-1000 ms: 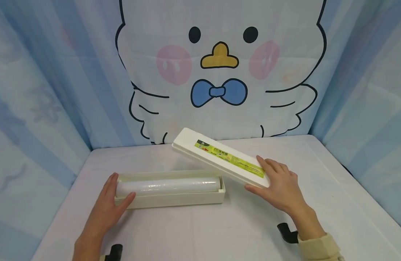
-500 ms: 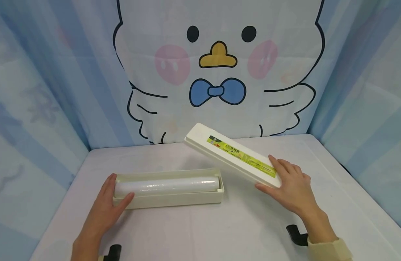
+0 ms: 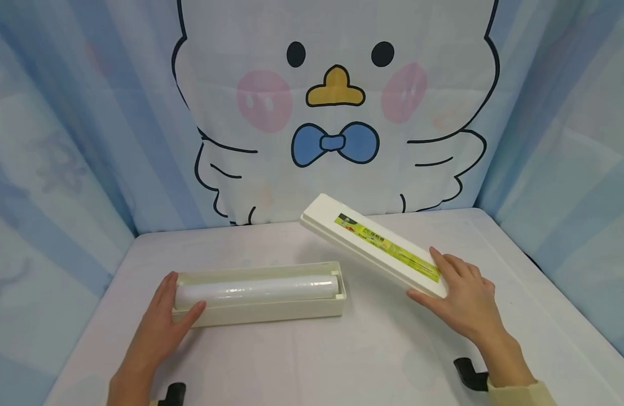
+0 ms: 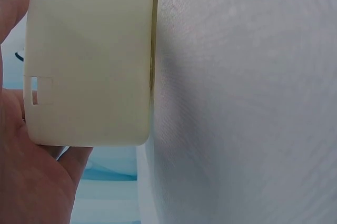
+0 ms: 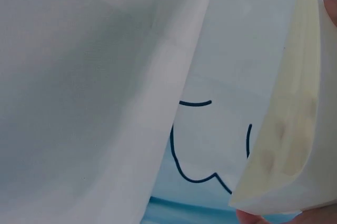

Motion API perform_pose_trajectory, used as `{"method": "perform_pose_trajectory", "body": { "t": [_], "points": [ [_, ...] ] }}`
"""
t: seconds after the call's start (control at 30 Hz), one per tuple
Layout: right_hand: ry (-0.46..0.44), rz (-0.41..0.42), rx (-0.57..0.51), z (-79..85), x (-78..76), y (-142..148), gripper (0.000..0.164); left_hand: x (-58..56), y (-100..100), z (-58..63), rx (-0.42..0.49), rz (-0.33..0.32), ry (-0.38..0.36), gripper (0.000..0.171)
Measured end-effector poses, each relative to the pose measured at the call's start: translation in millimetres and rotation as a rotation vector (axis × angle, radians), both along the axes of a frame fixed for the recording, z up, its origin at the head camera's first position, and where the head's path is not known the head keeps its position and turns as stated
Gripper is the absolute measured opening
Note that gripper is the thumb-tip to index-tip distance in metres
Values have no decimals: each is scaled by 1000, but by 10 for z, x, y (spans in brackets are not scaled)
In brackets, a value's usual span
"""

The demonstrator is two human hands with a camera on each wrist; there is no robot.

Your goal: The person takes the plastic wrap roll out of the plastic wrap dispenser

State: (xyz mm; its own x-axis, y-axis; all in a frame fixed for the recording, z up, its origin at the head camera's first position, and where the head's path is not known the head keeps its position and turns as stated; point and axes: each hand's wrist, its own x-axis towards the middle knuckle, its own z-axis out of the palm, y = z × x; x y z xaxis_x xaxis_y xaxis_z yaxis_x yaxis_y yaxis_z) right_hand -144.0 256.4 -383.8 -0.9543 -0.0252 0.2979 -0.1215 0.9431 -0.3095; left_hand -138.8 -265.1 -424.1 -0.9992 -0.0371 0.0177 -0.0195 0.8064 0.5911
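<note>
Item: long cream box [image 3: 271, 312], lidless, set flat on the desk [image 3: 291, 366] between the hands, its left end within the left hand [image 3: 157, 321]. That hand grips the end across its width, thumb at the near wall, fingers at the far wall. In the left wrist view, the box's end wall shows a small rectangular slot on the thumb-and-finger side.

Contents: one glossy whitish roll [image 3: 263, 289], lying lengthwise in the box, extending from beside the left hand toward the right.

Item: matching white lid [image 3: 327, 217], clasped at its near end by the right hand [image 3: 464, 299], thumb at the near edge, fingers across the top; held above the desk, slanting away leftward from that hand, apart from the box. Top bears a yellow-green label [image 3: 387, 247], reaching to the right hand's fingers; print too small to read. Hollow underside visible in the right wrist view.

Hands: well apart, both occupied.
</note>
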Motion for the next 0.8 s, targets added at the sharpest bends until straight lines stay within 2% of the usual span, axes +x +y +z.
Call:
{"method": "perform_pose_trajectory", "body": {
  "t": [0.4,0.8],
  "points": [
    [21,-38,18,-46,45,106,103,-4,-6,-11,3,6,-7,106],
    [3,-77,39,-113,90,224,105,0,4,1,6,18,-37,107]
  ]
}}
